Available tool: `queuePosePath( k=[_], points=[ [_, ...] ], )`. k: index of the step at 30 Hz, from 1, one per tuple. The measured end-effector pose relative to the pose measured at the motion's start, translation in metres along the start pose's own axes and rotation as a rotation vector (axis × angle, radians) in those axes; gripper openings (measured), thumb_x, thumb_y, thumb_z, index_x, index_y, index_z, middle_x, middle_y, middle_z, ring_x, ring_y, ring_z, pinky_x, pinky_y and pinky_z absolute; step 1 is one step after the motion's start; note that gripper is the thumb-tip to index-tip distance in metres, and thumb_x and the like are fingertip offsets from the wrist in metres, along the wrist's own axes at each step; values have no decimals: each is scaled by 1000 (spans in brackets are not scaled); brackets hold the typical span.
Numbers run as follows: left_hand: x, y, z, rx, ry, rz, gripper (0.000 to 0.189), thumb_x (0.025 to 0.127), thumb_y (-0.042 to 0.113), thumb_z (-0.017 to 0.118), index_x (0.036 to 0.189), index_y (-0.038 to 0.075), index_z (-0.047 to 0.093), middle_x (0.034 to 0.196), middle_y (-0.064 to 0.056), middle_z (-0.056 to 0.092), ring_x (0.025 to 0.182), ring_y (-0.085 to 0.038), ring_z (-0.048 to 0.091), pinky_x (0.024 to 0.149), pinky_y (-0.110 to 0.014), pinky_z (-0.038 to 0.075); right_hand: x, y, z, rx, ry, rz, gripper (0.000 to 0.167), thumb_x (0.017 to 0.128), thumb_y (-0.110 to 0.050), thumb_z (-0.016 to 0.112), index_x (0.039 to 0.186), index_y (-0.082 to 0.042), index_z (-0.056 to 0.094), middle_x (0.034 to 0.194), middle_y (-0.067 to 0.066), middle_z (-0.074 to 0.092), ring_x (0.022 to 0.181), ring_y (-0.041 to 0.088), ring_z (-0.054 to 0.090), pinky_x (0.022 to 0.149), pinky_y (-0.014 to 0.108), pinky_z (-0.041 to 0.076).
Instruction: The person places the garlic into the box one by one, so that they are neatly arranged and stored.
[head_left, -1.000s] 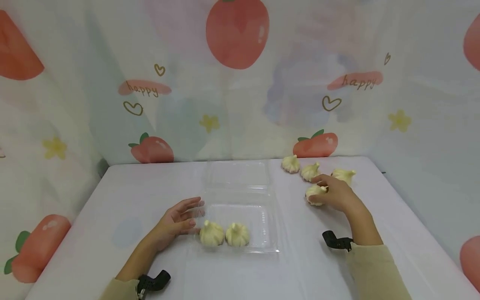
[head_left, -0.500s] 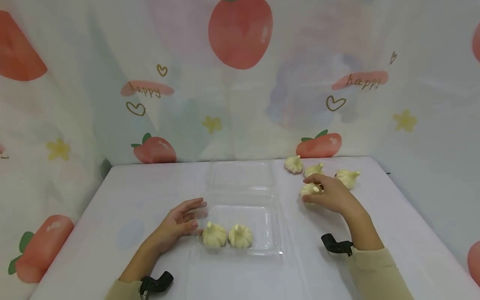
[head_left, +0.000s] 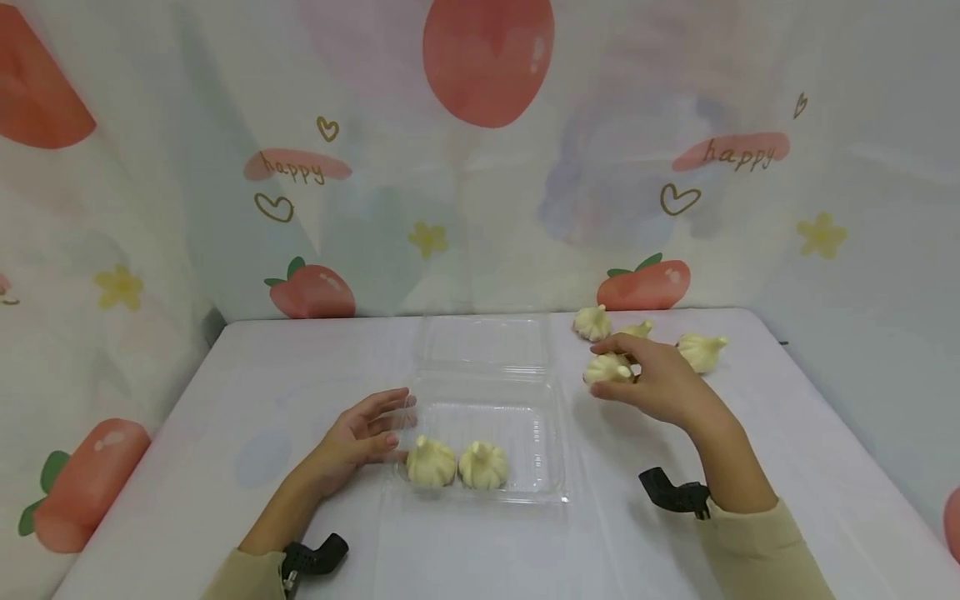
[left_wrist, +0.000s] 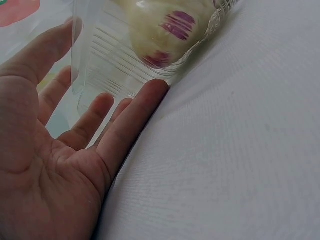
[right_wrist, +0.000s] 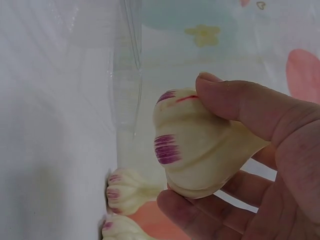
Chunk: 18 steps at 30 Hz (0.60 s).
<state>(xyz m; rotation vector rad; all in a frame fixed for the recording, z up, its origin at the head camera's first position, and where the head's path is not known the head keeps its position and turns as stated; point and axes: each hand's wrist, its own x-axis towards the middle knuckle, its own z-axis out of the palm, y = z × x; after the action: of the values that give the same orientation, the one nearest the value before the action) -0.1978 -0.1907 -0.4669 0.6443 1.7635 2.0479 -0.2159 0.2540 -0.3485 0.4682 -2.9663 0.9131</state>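
My right hand (head_left: 663, 379) pinches a garlic bulb (head_left: 607, 369) between thumb and fingers, above the table at the right. In the right wrist view this garlic bulb (right_wrist: 190, 140) shows purple streaks on its base. At the left wall of a clear plastic box (head_left: 551, 433), my left hand (head_left: 356, 446) has its fingers spread and fairly straight. The left wrist view puts the left fingertips (left_wrist: 155, 90) right at the box's ribbed side. Inside the box, two garlic bulbs sit side by side along the front: a left bulb (head_left: 431, 462) and a right bulb (head_left: 483, 466).
The box's clear lid (head_left: 483, 342) lies folded back toward the rear. Beyond my right hand stand three more bulbs: a back bulb (head_left: 592, 322), a partly hidden bulb (head_left: 637, 329) and a right-hand bulb (head_left: 702, 352). A printed curtain (head_left: 480, 208) backs the white table (head_left: 300, 367).
My right hand has lifted the garlic bulb and carried it a little left, toward the box. The left hand has stayed by the box wall. The head view has shifted slightly.
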Motion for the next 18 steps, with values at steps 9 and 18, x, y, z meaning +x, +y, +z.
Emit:
queuePosePath(
  k=[9,18],
  points=[
    [-2,0,1,9,13,-16,68,96,3,62,154,-2,26,158,-27,27,138,-33,43,92,-48,56,-5,-22,1,36,-14,-36,49,80,-38,84,123,-25,65,122,2,67,91,18,64,74,33,54],
    [0,0,-1,14,10,-12,67,97,2,61,154,0,27,157,-24,30,137,-28,45,91,-47,56,-7,-37,7,73,-37,-130,47,80,-31,85,122,-24,66,113,-5,67,96,14,58,78,32,56]
  ],
)
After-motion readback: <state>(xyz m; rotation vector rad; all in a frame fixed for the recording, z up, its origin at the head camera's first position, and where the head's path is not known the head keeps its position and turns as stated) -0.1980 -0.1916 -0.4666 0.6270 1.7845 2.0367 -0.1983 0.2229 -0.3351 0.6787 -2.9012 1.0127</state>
